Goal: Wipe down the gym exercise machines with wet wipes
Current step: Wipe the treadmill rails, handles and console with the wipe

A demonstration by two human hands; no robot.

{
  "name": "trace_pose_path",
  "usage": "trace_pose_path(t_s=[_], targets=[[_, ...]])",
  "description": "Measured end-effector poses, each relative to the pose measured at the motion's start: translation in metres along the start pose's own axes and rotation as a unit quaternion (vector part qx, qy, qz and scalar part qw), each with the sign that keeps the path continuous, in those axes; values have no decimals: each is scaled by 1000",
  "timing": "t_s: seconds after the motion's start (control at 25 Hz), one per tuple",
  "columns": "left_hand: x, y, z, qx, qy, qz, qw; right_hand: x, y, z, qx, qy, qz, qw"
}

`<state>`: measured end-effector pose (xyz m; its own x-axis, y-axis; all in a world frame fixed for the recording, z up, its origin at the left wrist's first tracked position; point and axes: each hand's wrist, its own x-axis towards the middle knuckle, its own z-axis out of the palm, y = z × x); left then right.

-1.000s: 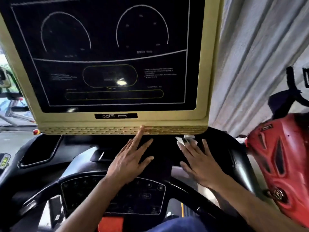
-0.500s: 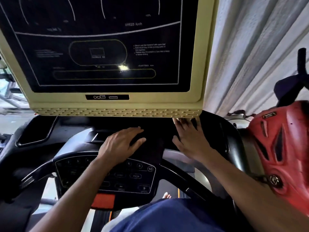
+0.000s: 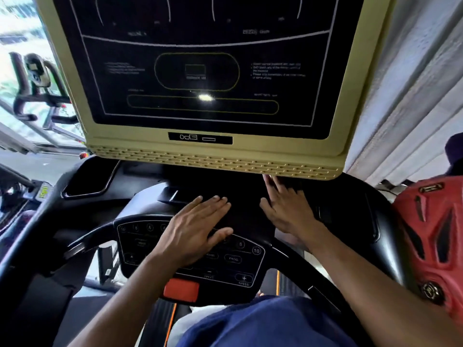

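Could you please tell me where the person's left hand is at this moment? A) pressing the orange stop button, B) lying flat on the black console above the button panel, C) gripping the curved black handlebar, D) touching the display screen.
B: the left hand lies flat with straight fingers on the black console, partly over the button panel, clear of the orange stop button and the screen.

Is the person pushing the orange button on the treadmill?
No, the orange button sits untouched below the keypad, while the left hand lies flat higher up on the black console and the right hand reaches under the screen.
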<state>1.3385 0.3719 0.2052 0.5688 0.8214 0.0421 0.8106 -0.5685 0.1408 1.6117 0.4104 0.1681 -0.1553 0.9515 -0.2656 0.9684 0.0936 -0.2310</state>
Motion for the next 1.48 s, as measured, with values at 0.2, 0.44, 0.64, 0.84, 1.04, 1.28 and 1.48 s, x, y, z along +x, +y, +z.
trace_pose_path(t_s=[0.2, 0.44, 0.64, 0.84, 1.04, 1.28, 1.48], targets=[[-40, -22, 13, -13, 85, -6, 996, -39, -44, -1, 121, -55, -68, 989], [-63, -49, 25, 23, 138, -86, 986, -102, -50, -28, 182, -115, -188, 958], [-79, -73, 33, 42, 142, -149, 978, -37, -72, -30, 152, -113, -103, 977], [-101, -93, 35, 21, 149, -203, 968, -90, -102, -35, 107, -114, -226, 961], [-116, -107, 35, 10, 142, -201, 969, -10, -117, -27, 94, -135, -115, 980], [-132, -129, 36, 1, 155, -201, 967, -10, -161, -32, 58, -157, -280, 945], [-150, -162, 38, 9, 113, -158, 981, 25, -151, -22, 42, -169, -176, 969]])
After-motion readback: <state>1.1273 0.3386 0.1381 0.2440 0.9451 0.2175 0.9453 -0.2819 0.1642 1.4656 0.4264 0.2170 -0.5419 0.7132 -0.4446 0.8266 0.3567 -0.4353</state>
